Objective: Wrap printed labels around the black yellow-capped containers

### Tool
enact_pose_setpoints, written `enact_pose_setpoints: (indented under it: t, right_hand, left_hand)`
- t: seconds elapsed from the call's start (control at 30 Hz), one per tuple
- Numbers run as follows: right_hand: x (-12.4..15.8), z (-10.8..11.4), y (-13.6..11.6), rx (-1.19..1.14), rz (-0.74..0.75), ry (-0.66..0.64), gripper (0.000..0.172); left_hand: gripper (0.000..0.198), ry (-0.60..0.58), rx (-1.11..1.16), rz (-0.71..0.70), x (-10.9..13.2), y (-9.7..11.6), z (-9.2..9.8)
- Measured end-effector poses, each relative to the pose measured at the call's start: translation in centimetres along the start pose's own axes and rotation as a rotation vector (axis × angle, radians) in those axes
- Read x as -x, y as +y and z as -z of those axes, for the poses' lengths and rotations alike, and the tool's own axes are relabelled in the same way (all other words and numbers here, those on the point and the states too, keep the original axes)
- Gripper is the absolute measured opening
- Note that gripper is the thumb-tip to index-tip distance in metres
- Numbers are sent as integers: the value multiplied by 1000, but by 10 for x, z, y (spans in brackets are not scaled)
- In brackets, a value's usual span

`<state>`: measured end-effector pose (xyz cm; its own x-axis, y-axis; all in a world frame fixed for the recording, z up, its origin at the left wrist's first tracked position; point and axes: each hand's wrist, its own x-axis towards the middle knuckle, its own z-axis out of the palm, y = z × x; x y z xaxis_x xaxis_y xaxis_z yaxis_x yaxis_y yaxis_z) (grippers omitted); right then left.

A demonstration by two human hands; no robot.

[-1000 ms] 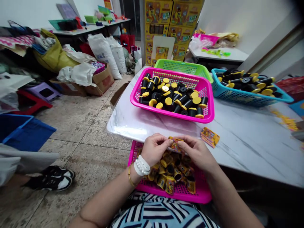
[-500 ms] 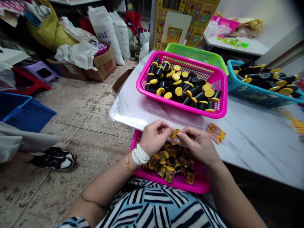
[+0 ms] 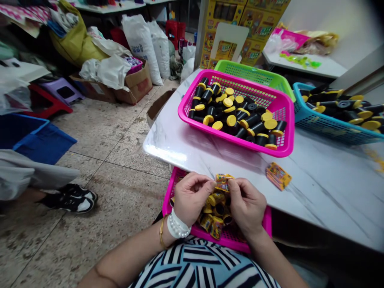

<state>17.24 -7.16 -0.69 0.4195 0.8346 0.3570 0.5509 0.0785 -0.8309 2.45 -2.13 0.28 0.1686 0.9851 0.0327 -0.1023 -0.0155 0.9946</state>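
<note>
Between my two hands is a small yellow printed label (image 3: 223, 181). My left hand (image 3: 192, 198) pinches its left edge with thumb and forefinger, while my right hand (image 3: 246, 204) pinches the right edge. Under my hands, a pink basket (image 3: 267, 224) on my lap holds several yellow wrapped pieces (image 3: 216, 228). A pile of flat printed labels (image 3: 278, 176) lies on the white table to the right of my right hand. Farther back on the table, a larger pink basket (image 3: 234, 146) holds many black cylinders with yellow caps (image 3: 256, 128).
The white marbled table (image 3: 318, 192) carries a green basket (image 3: 255, 72) and a blue basket (image 3: 339, 132) with more black cylinders. Yellow printed boxes (image 3: 258, 24) stand behind. On the left floor are a blue bin (image 3: 45, 140) and a person's shoe (image 3: 76, 198).
Both hands have moved a little lower in view with the label, which is now held flatter and more spread. The view has shifted slightly, so the table and baskets appear lower and farther right.
</note>
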Motion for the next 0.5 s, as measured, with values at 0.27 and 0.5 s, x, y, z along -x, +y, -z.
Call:
enact_pose_setpoints:
  t: [0.27,0.5]
  right_hand:
    - [-6,-9,-8,3,181,-121,20]
    - [-68,5,-24,144,360,-229,22]
  left_hand:
    - [9,-25,16,41,-7,9,-1]
    - [21,40,40,163,-22,13,16]
